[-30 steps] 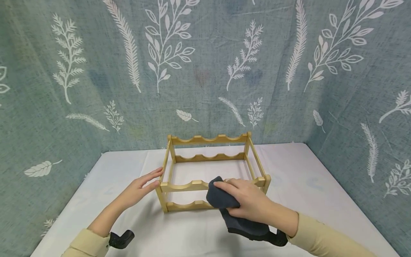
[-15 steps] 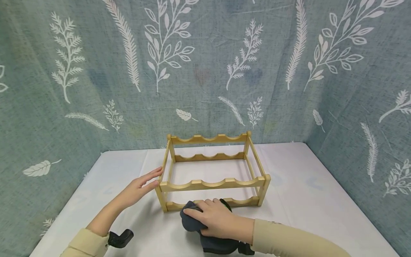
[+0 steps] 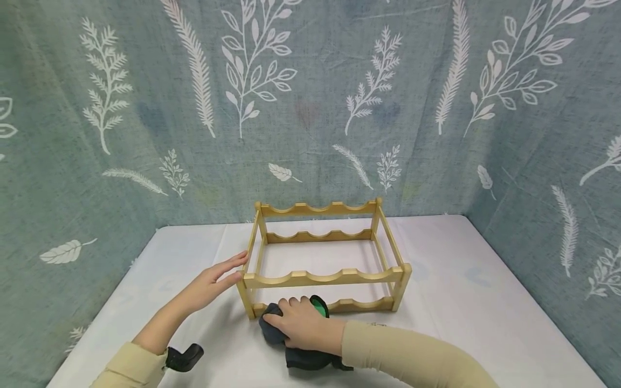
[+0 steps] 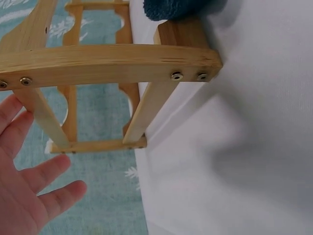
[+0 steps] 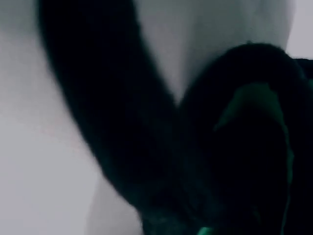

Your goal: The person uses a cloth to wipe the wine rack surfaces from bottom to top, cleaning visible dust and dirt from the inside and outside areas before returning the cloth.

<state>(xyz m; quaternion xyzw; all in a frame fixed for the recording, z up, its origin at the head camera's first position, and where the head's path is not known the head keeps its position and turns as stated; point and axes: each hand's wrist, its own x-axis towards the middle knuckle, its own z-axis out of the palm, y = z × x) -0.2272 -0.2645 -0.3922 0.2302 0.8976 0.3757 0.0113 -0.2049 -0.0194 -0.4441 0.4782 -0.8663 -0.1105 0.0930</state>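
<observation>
Cloth, dark and bunched, sits gripped in the right hand against the wooden rack's lower front; presumably soft, light. Rack appears stiff; steady its left end, where the left hand is spread.

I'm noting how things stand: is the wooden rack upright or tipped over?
Upright: the wooden rack stands on the white tabletop, its scalloped rails facing up on both tiers.
</observation>
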